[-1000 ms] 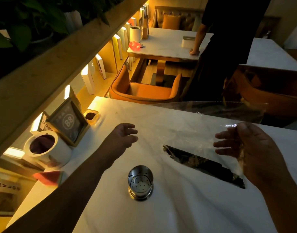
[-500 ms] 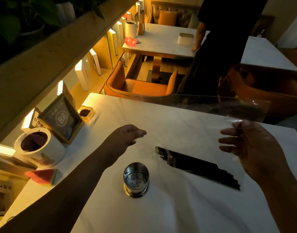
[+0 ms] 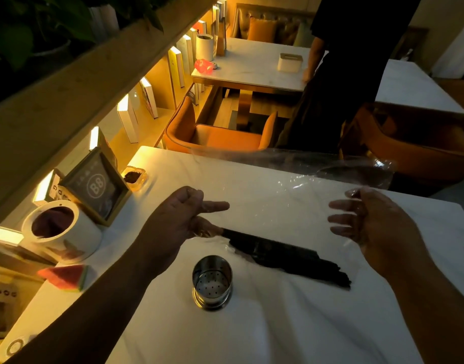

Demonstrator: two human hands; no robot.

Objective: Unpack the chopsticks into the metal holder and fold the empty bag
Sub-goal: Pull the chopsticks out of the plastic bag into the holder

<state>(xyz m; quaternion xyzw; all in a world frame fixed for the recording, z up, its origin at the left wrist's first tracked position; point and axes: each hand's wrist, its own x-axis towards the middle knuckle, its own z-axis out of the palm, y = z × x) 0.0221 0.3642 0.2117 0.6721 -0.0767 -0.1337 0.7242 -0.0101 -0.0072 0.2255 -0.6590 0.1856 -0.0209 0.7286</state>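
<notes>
Inside the clear plastic bag [image 3: 291, 190], the dark chopstick bundle [image 3: 286, 256] slants just behind the perforated steel holder [image 3: 212, 282], one end at our loosely open left hand [image 3: 185, 214], the other nearer our right hand [image 3: 373, 222], whose grip we cannot tell.

L hand [image 3: 183, 216] now at bag [image 3: 291, 195] edge, by chopsticks [image 3: 286, 256] tip
</notes>
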